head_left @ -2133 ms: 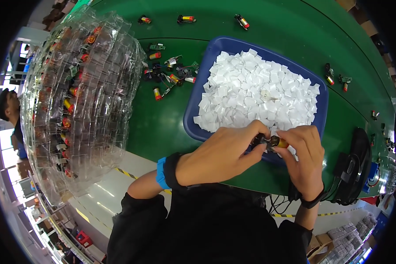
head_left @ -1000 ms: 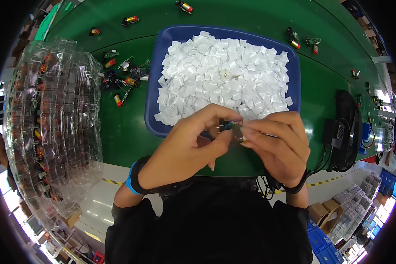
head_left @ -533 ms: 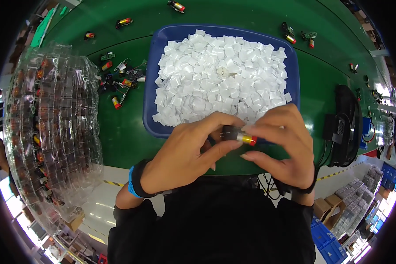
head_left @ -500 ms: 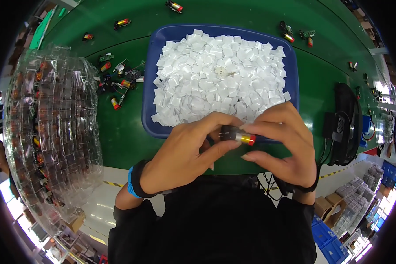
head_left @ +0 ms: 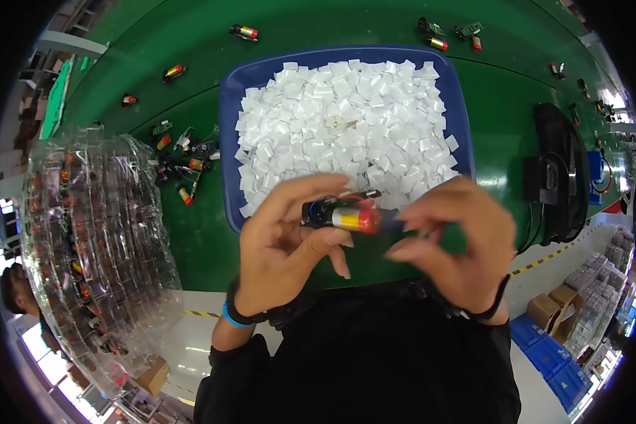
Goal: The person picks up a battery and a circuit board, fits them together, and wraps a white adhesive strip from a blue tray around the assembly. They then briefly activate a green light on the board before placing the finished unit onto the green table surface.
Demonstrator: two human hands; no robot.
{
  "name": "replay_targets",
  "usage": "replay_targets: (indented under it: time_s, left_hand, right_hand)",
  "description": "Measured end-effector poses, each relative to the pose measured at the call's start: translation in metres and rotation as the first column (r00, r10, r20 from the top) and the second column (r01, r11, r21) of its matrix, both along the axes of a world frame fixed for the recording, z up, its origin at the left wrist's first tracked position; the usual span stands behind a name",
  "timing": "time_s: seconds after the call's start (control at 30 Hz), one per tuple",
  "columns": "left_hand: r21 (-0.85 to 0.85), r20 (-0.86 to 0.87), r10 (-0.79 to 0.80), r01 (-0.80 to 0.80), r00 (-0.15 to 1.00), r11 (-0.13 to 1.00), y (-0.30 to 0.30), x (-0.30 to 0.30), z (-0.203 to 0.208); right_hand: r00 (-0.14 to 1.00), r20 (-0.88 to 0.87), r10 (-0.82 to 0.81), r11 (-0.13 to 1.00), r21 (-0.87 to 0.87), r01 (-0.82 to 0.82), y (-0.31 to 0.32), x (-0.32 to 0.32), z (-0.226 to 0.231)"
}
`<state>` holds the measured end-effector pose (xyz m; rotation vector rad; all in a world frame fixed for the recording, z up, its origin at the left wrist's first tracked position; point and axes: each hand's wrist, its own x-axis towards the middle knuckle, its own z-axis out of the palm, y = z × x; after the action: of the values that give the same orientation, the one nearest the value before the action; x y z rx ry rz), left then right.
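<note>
My left hand (head_left: 279, 244) is closed round a small battery assembly (head_left: 355, 219): a white, gold and red cylinder joined to a black part with thin wires. Its red end points right, above the near edge of the tray. Just right of it is my right hand (head_left: 466, 244), smeared by motion, with fingers curled and thumb apart below. A blurred dark patch (head_left: 391, 220) shows between its fingertips and the red end; I cannot make out what it is. Beyond both hands stands a blue tray (head_left: 228, 141) heaped with white square pieces (head_left: 339, 92).
Loose battery assemblies (head_left: 194, 165) are piled left of the tray, and several more lie along the back of the green table (head_left: 332, 21). Clear plastic pocket trays (head_left: 95, 233) stand at far left. A black device with cables (head_left: 555, 180) sits at right.
The view has shifted. My left hand has turned and brought the battery assembly higher and more into view, its fingers less wrapped over it. My right hand has drawn its fingertips back from the assembly.
</note>
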<state>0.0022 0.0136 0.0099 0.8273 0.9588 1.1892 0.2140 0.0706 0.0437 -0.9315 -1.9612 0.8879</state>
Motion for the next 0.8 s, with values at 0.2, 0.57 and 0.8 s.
replay_targets:
  time_s: [0.2, 0.57, 0.8]
  left_hand:
    - [0.239, -0.100, 0.041, -0.016, 0.994, 0.971, -0.001, 0.006, -0.012]
    - [0.332, -0.327, 0.152, -0.037, 0.933, 0.943, -0.007, 0.001, -0.019]
    - [0.297, -0.357, 0.178, -0.069, 0.917, 0.952, -0.010, 0.000, -0.016]
  right_hand:
    - [0.996, -0.090, 0.013, 0.993, -0.115, -0.023, -0.016, -0.018, -0.025]
    - [0.938, -0.346, -0.028, 0.963, -0.260, -0.068, -0.016, -0.024, -0.035]
    - [0.881, -0.464, -0.088, 0.916, -0.385, -0.112, -0.020, -0.026, -0.039]
